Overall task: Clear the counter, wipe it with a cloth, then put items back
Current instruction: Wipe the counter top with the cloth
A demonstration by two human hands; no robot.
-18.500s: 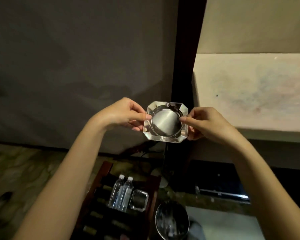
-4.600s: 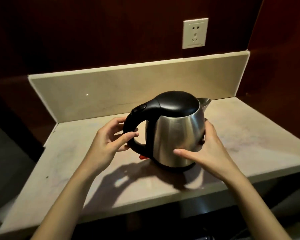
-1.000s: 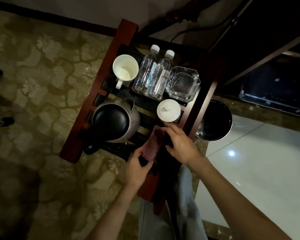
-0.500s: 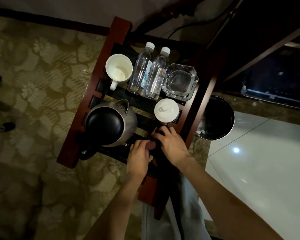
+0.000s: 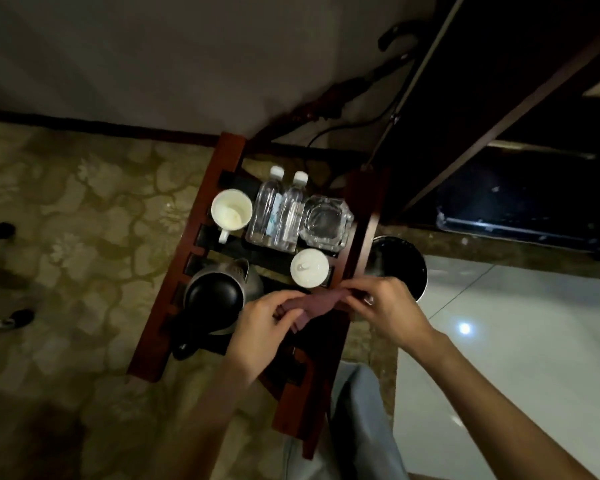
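Observation:
A dusky pink cloth (image 5: 317,304) is stretched between my left hand (image 5: 269,318) and my right hand (image 5: 383,304), both gripping it above a slatted red-brown wooden rack (image 5: 184,271). On the rack stand a steel kettle (image 5: 219,299) with a black lid, a white mug (image 5: 231,211), two clear water bottles (image 5: 279,211), a glass ashtray (image 5: 326,221) and a white lidded cup (image 5: 309,268). The kettle is just left of my left hand.
A round dark bin (image 5: 399,270) stands right of the rack on a glossy tiled floor (image 5: 520,341). Patterned carpet (image 5: 66,237) lies to the left. Dark cabinet panels (image 5: 499,98) and a cable fill the upper right. My trouser leg (image 5: 357,427) is below.
My hands have lifted the cloth off the rack and pulled apart, spreading it between them; half a second ago they were close together on it. The view has shifted slightly.

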